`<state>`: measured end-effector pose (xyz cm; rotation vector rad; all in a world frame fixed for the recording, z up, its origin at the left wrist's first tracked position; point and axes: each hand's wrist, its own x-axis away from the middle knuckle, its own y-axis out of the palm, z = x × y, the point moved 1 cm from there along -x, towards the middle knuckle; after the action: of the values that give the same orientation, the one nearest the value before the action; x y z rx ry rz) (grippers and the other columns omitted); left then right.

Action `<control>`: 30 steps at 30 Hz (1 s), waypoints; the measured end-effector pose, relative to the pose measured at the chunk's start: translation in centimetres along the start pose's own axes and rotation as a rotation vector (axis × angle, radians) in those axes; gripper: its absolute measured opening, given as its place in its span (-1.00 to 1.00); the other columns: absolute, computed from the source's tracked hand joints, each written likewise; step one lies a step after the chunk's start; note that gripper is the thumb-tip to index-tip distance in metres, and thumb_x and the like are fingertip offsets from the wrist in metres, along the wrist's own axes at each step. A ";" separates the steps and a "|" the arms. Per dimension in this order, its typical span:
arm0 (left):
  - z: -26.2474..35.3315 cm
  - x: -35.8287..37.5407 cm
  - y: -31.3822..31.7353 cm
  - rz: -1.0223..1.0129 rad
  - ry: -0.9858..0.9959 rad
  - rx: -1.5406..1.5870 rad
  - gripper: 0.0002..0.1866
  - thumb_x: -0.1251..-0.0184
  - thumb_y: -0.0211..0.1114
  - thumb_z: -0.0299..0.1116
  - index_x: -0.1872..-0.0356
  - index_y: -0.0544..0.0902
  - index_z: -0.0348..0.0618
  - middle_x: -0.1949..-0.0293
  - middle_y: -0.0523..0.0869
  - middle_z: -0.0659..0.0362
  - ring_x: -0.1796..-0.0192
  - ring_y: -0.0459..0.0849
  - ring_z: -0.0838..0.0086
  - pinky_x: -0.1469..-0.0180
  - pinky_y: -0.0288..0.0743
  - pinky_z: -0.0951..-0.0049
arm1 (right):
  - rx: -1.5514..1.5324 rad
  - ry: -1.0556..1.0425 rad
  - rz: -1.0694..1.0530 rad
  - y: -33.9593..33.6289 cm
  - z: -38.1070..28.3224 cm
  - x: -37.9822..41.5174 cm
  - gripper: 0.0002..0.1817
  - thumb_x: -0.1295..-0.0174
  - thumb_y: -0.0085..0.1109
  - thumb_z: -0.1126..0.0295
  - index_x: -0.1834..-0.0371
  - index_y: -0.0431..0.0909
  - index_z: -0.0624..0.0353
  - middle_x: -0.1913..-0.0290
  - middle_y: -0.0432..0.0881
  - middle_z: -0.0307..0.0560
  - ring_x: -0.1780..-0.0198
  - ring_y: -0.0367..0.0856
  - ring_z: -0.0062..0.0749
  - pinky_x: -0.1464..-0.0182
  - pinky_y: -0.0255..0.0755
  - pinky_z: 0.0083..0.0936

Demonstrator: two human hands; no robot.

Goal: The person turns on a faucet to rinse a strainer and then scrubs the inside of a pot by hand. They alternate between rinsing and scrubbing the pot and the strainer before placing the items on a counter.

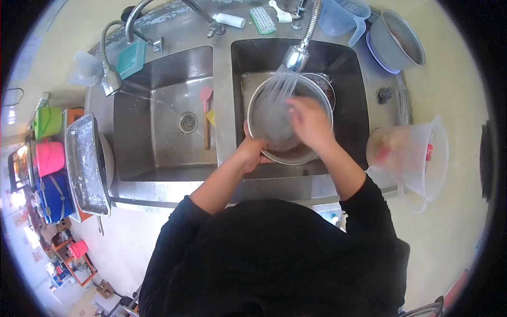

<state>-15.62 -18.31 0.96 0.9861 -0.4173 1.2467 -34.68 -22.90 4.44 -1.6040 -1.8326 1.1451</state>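
Water sprays from the faucet head into a round metal bowl over the right sink. My left hand grips the bowl's lower left rim, thumb inside and fingers beneath. Inside the bowl, under the spray, is my right hand, blurred by motion; whether it holds anything cannot be made out. Behind the bowl, another round container with dark residue is partly hidden.
In the left sink lies a pink spatula with a wooden handle. Metal trays stand at the left. On the right are a clear pitcher, a whisk, a grey pot and a measuring jug.
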 end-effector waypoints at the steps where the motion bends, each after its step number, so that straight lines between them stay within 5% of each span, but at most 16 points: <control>1: -0.5 0.1 0.1 0.021 0.014 -0.025 -0.57 -0.19 0.04 -0.58 -0.11 0.32 -0.56 -0.01 0.55 -0.16 0.01 0.65 0.13 0.04 0.68 0.19 | 0.054 0.114 -0.208 1.8 -0.2 -0.3 -0.68 -0.23 0.06 0.37 -0.06 0.52 0.15 -0.16 0.49 0.15 -0.22 0.41 0.04 -0.24 0.29 -0.20; 2: -1.0 0.4 0.2 0.042 0.029 -0.061 -0.58 -0.20 0.04 -0.57 -0.09 0.34 -0.56 0.00 0.55 -0.15 0.01 0.65 0.14 0.05 0.68 0.21 | 0.108 0.228 -0.415 3.3 0.0 -0.7 -0.62 -0.26 0.03 0.32 -0.12 0.49 0.18 -0.26 0.41 0.22 -0.33 0.31 0.07 -0.33 0.22 -0.20; 5: -1.9 1.4 1.0 0.061 0.004 -0.101 -0.65 -0.19 0.05 -0.54 0.00 0.40 -0.53 0.09 0.58 -0.11 0.08 0.67 0.17 0.14 0.70 0.27 | 0.482 0.318 -0.334 11.6 5.0 0.0 -0.43 -0.27 -0.03 0.22 -0.33 0.28 0.24 -0.40 0.19 0.28 -0.48 0.03 0.12 -0.45 -0.01 -0.19; 8: -1.0 2.2 1.0 0.075 -0.041 -0.153 -0.73 -0.20 0.05 -0.52 0.11 0.44 -0.51 0.20 0.59 -0.06 0.18 0.69 0.20 0.24 0.69 0.31 | 0.552 0.156 -0.722 11.0 1.4 -0.3 -0.25 -0.25 -0.04 0.21 -0.48 -0.03 0.23 -0.45 0.09 0.27 -0.51 -0.13 0.18 -0.49 -0.17 -0.17; 11: -2.0 1.2 0.3 0.098 -0.028 -0.133 -0.76 -0.20 0.06 -0.51 0.17 0.45 -0.49 0.26 0.58 -0.02 0.29 0.69 0.24 0.31 0.68 0.33 | 0.540 -0.057 -0.723 11.1 -0.1 0.9 -0.33 -0.32 -0.12 0.25 -0.42 0.04 0.40 -0.45 -0.01 0.37 -0.46 -0.02 0.27 -0.46 -0.08 -0.06; 12: -2.4 0.8 -0.1 0.112 -0.014 -0.132 -0.75 -0.19 0.06 -0.50 0.16 0.45 -0.49 0.26 0.58 -0.02 0.30 0.69 0.25 0.32 0.67 0.32 | 0.336 -0.117 -0.598 10.4 -0.5 1.9 -0.38 -0.29 -0.08 0.27 -0.39 0.16 0.35 -0.37 0.20 0.40 -0.44 0.11 0.16 -0.43 0.00 -0.10; 15: -2.8 0.2 -0.6 0.140 0.040 -0.129 -0.69 -0.18 0.07 -0.49 0.06 0.40 -0.45 0.22 0.57 -0.03 0.28 0.68 0.26 0.33 0.67 0.32 | -0.110 0.037 -0.852 9.0 -0.7 3.9 -0.49 -0.19 0.03 0.26 -0.20 0.45 0.27 -0.21 0.44 0.33 -0.28 0.39 0.07 -0.30 0.23 -0.10; 18: -2.9 -0.1 -0.6 0.120 0.125 -0.043 -0.50 -0.16 0.06 -0.52 -0.15 0.18 -0.26 0.06 0.49 -0.05 0.17 0.65 0.24 0.31 0.67 0.31 | 0.131 0.089 -1.223 4.6 -1.8 1.6 -0.56 -0.21 0.02 0.19 -0.07 0.56 0.22 -0.13 0.54 0.19 -0.18 0.49 0.02 -0.23 0.31 -0.13; 22: -2.2 -1.6 -1.2 0.042 0.242 -0.137 0.01 -0.16 -0.04 -0.62 -0.45 -0.45 0.45 -0.37 0.16 -0.07 -0.10 0.52 0.16 0.24 0.68 0.21 | 0.480 0.176 -0.880 5.4 3.6 2.5 -0.55 -0.27 -0.05 0.07 0.06 0.62 0.22 -0.03 0.61 0.15 -0.06 0.56 0.00 -0.14 0.37 -0.14; 24: -2.0 -2.7 -0.4 0.036 0.480 -0.153 -0.03 -0.23 -0.02 -0.58 -0.46 -0.40 0.44 -0.38 0.17 -0.03 -0.09 0.52 0.17 0.24 0.68 0.20 | 0.430 0.165 -0.679 5.9 2.3 2.9 -0.53 -0.30 -0.08 0.05 0.05 0.60 0.23 -0.02 0.61 0.17 -0.06 0.57 0.01 -0.13 0.38 -0.18; 26: -1.6 -3.7 0.5 0.053 0.429 -0.195 -0.07 -0.31 -0.01 -0.51 -0.45 -0.43 0.44 -0.39 0.18 -0.02 -0.09 0.52 0.16 0.23 0.67 0.20 | -0.064 0.334 -0.773 11.1 2.8 3.1 -0.55 -0.32 -0.10 0.07 0.04 0.57 0.22 0.01 0.62 0.15 -0.05 0.56 0.03 -0.08 0.40 -0.20; 29: -0.5 -5.7 0.7 0.032 0.431 -0.132 -0.19 -0.39 -0.01 -0.42 -0.48 -0.31 0.28 -0.34 0.24 -0.07 -0.09 0.53 0.14 0.26 0.68 0.21 | -0.672 0.557 -0.475 12.6 1.7 2.9 -0.58 -0.34 -0.15 0.11 0.00 0.53 0.19 0.03 0.63 0.10 -0.04 0.56 0.05 -0.07 0.39 -0.19; 30: -0.4 -6.2 0.4 0.020 0.436 -0.091 -0.24 -0.41 -0.02 -0.39 -0.49 -0.25 0.19 -0.32 0.26 -0.09 -0.09 0.53 0.13 0.27 0.69 0.22 | -0.504 0.404 -0.539 12.0 1.8 3.2 -0.61 -0.33 -0.12 0.14 0.00 0.53 0.18 0.05 0.64 0.05 -0.02 0.57 0.02 -0.05 0.40 -0.20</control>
<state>-17.99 -21.69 -3.73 0.6099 -0.1403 1.4048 -29.75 -20.56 -6.89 -1.3073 -2.1642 0.1167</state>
